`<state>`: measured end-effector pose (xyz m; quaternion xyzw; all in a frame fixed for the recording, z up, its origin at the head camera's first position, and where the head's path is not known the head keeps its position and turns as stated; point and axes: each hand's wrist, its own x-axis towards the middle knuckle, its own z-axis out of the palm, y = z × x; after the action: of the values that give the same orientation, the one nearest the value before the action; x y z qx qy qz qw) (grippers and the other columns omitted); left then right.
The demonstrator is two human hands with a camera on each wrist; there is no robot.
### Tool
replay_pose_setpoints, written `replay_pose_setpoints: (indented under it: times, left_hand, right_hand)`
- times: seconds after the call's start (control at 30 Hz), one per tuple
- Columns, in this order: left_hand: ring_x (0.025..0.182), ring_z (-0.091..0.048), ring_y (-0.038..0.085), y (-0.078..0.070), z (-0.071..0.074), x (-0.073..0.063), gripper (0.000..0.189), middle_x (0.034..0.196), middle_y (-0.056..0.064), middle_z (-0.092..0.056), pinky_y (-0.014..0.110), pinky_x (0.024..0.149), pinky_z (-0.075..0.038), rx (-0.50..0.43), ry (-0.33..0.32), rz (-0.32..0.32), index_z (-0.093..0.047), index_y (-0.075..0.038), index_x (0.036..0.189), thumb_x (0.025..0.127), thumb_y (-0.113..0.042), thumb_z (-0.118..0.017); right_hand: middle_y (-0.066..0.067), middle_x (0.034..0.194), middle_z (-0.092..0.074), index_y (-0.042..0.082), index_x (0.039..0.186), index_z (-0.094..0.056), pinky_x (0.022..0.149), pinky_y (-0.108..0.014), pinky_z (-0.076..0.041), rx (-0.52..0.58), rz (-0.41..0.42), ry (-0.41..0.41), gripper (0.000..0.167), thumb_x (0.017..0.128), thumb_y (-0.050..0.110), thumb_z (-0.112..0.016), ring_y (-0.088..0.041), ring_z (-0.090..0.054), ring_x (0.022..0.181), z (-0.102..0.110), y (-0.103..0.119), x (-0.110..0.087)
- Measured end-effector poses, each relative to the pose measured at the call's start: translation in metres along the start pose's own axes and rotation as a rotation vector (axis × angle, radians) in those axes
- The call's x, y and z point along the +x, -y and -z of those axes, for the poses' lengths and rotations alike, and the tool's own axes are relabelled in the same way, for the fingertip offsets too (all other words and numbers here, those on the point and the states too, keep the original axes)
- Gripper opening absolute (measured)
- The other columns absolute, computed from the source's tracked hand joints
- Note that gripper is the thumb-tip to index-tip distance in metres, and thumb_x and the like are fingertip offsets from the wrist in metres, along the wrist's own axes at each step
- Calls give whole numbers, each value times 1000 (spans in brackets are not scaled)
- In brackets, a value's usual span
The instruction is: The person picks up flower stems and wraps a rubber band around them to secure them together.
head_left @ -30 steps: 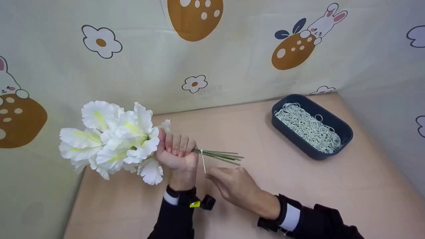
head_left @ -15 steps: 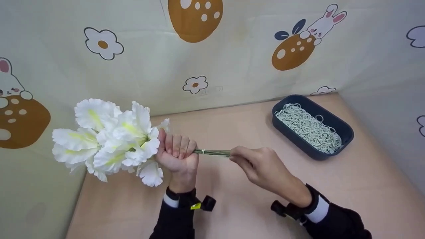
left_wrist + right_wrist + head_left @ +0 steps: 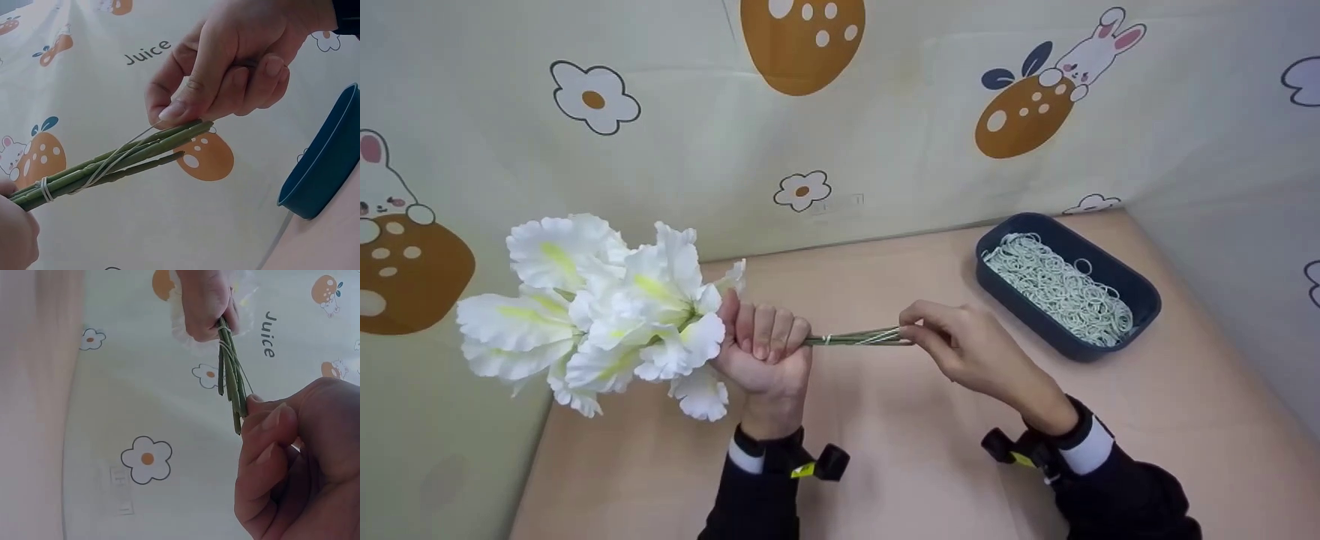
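My left hand (image 3: 765, 352) grips a bunch of white artificial flowers (image 3: 615, 315) by the stems, just below the blooms. Green stems (image 3: 140, 149) stick out to the right of the fist. A pale rubber band (image 3: 45, 189) is wound round them close to the left hand, and a stretched loop of it runs slantwise along the stems. My right hand (image 3: 967, 349) pinches the end of that loop between thumb and forefinger, beside the stem tips. In the right wrist view the other fingers of the right hand (image 3: 281, 461) are curled in.
A dark blue box (image 3: 1069, 349) full of pale rubber bands (image 3: 1057, 289) stands at the back right of the table (image 3: 915, 465). Behind the table hangs a printed cloth (image 3: 900, 150) with rabbits and flowers.
The right hand has moved from below the stems, where it pulled the band downward, to the right by the stem tips. The left hand keeps its grip; the blooms shift slightly left.
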<state>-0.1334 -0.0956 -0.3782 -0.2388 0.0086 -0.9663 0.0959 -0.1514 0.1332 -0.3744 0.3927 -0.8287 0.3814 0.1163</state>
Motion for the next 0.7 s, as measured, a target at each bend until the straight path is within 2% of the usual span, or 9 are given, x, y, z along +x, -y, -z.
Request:
replay_pose_setpoints:
  times: [0.27,0.4,0.7]
  left_hand:
    - [31,-22,9,0,0,-1,47,38,-5,-23,21,35,-19,-41,-10,29,-24,-15,48,95,-23,-29]
    - [31,-22,9,0,-1,-1,48,38,-4,-24,21,35,-19,-51,-3,22,-25,-15,48,95,-24,-28]
    - [31,-23,10,1,-4,-1,47,38,-4,-25,22,34,-19,-71,23,-47,-25,-14,49,95,-23,-29]
  right_hand:
    - [10,63,-46,27,94,-61,35,-21,-30,109,-49,91,7,91,27,-54,-3,-39,43,1,-11,1]
    - [7,63,-47,24,95,-61,34,-22,-33,144,-68,120,8,91,27,-54,-3,-42,40,3,-12,2]
    - [10,65,-47,25,94,-61,37,-22,-30,91,-67,94,7,92,27,-54,-4,-39,45,4,-10,1]
